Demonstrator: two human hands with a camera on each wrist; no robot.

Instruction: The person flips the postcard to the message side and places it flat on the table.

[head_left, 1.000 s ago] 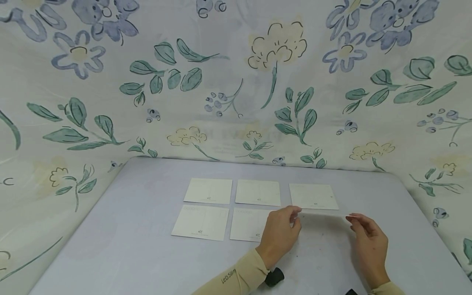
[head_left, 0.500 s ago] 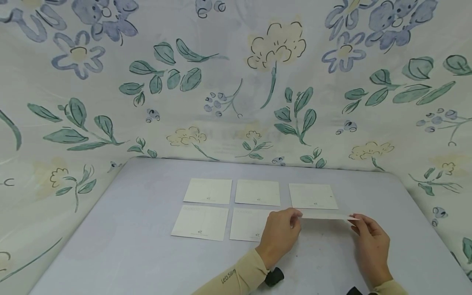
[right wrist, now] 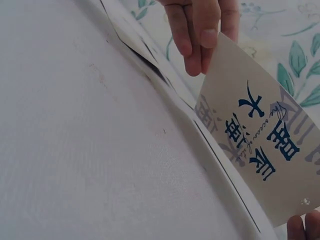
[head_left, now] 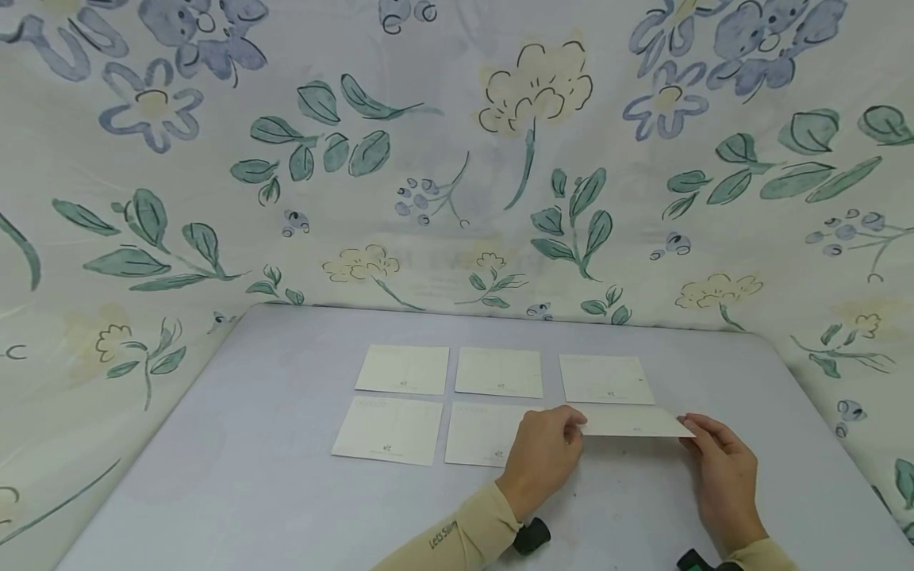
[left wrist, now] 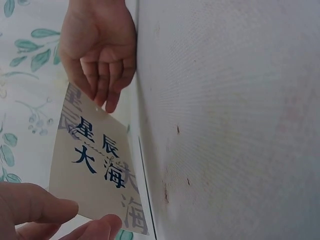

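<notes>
A cream postcard (head_left: 628, 422) is held tilted above the table between both hands, in front of the back-right card. My left hand (head_left: 543, 454) pinches its left edge, and my right hand (head_left: 727, 480) pinches the right edge between thumb and fingers. Seen from the left wrist, the underside of the postcard (left wrist: 70, 192) bears dark blue Chinese characters over paler grey ones. The same print on the postcard (right wrist: 225, 70) shows in the right wrist view. Left fingers hide part of a flat card (head_left: 471, 436) in the front row.
Several matching cards lie flat in two rows, among them a back-left card (head_left: 403, 369), a front-left card (head_left: 388, 430), a back-middle card (head_left: 498, 373) and a back-right card (head_left: 607, 379). The white table (head_left: 236, 444) meets a flowered cloth (head_left: 457, 190) behind.
The postcard has tipped from edge-on so that its upper face now shows, its near edge coming lower. My right hand has shifted slightly right; the left has barely dropped.
</notes>
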